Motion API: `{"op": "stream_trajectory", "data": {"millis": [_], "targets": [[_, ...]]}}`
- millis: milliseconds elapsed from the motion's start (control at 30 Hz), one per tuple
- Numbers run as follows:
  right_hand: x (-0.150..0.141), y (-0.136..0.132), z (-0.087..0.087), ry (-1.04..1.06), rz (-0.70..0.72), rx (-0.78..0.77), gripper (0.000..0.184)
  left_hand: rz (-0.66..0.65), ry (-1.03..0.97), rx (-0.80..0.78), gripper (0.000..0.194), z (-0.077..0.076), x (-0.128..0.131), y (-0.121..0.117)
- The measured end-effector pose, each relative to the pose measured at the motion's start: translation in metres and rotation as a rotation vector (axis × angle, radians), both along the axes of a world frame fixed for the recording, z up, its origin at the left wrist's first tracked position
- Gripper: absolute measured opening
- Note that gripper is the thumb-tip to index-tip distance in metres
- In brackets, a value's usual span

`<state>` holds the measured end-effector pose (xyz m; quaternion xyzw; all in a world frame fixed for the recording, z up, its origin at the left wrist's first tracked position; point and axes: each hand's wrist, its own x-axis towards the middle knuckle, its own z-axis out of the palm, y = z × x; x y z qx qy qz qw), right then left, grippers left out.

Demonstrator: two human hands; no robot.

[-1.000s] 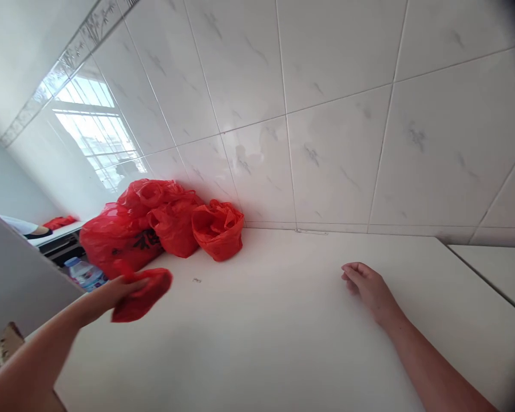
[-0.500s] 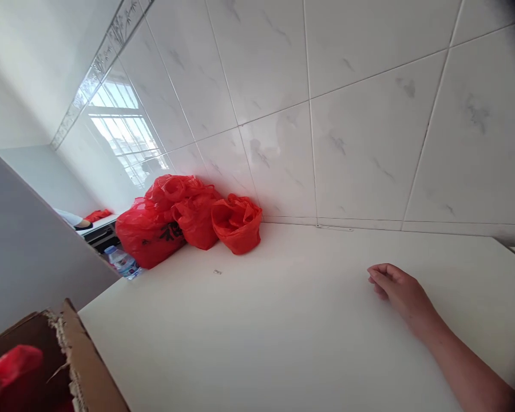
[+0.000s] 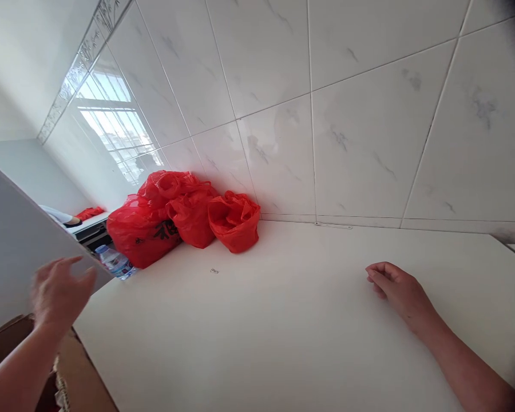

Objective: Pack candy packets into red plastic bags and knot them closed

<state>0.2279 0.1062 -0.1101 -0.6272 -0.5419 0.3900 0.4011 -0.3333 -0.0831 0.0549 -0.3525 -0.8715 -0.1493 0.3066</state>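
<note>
My left hand [image 3: 64, 292] is raised above the torn cardboard box [image 3: 83, 375] at the lower left. Its fingers are apart and hold nothing; motion blurs them a little. On the right, my right hand [image 3: 395, 284] rests on the white tabletop [image 3: 261, 337], fingers curled in and thumb against them, with nothing visible inside. Red plastic bags stand against the wall: a large bulging bag [image 3: 141, 234] with dark printing, a smaller bag [image 3: 196, 223] beside it, and one with an open, folded top [image 3: 236, 229]. The box's inside is mostly hidden by my left forearm.
A clear water bottle [image 3: 115, 262] with a blue cap leans by the large bag at the table's left edge. A tiny object [image 3: 214, 270] lies in front of the bags. Behind the grey partition [image 3: 17, 246], part of another person's arm [image 3: 62, 216] shows.
My left hand has come up out of the box, where a red plastic bag showed beside it, and is now bare. My right hand stays in place. The view has shifted slightly.
</note>
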Motion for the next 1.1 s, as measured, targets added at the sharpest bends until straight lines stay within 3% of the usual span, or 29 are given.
{"op": "stream_trajectory", "data": {"millis": [100, 167, 200, 333, 467, 567, 633, 700, 767, 967, 1100], "targets": [[0.000, 0.000, -0.001, -0.018, 0.019, 0.008, 0.026, -0.410, 0.066, 0.140, 0.033, -0.005, 0.015, 0.081], [0.001, 0.000, -0.002, -0.023, 0.031, -0.002, 0.024, -0.669, -0.039, 0.086, 0.037, -0.007, 0.046, 0.130], [0.001, 0.000, -0.003, -0.027, 0.039, -0.007, 0.024, -0.725, -0.073, 0.042, 0.039, -0.009, 0.064, 0.152], [0.001, 0.001, -0.003, -0.019, 0.067, -0.020, 0.022, -0.780, -0.212, -0.027, 0.029, -0.023, 0.124, 0.229], [-0.001, 0.000, 0.002, 0.006, 0.079, -0.028, 0.019, -0.650, -0.403, -0.020, 0.040, -0.043, 0.147, 0.286], [-0.001, 0.000, 0.004, 0.012, 0.090, -0.028, 0.020, -0.544, -0.502, 0.011, 0.057, -0.055, 0.155, 0.310], [-0.001, 0.000, 0.004, 0.014, 0.098, -0.031, 0.020, -0.502, -0.526, 0.031, 0.083, -0.061, 0.161, 0.316], [0.000, 0.001, 0.003, 0.013, 0.101, -0.030, 0.020, -0.501, -0.520, 0.038, 0.105, -0.066, 0.166, 0.317], [0.000, 0.002, 0.002, 0.008, 0.097, -0.032, 0.020, -0.535, -0.497, 0.029, 0.110, -0.069, 0.170, 0.317], [-0.002, 0.002, 0.002, 0.017, 0.100, -0.036, 0.020, -0.664, -0.445, 0.015, 0.075, -0.073, 0.173, 0.330], [-0.001, 0.001, 0.003, 0.021, 0.102, -0.021, 0.021, -0.711, -0.506, -0.002, 0.035, -0.074, 0.167, 0.342]]}}
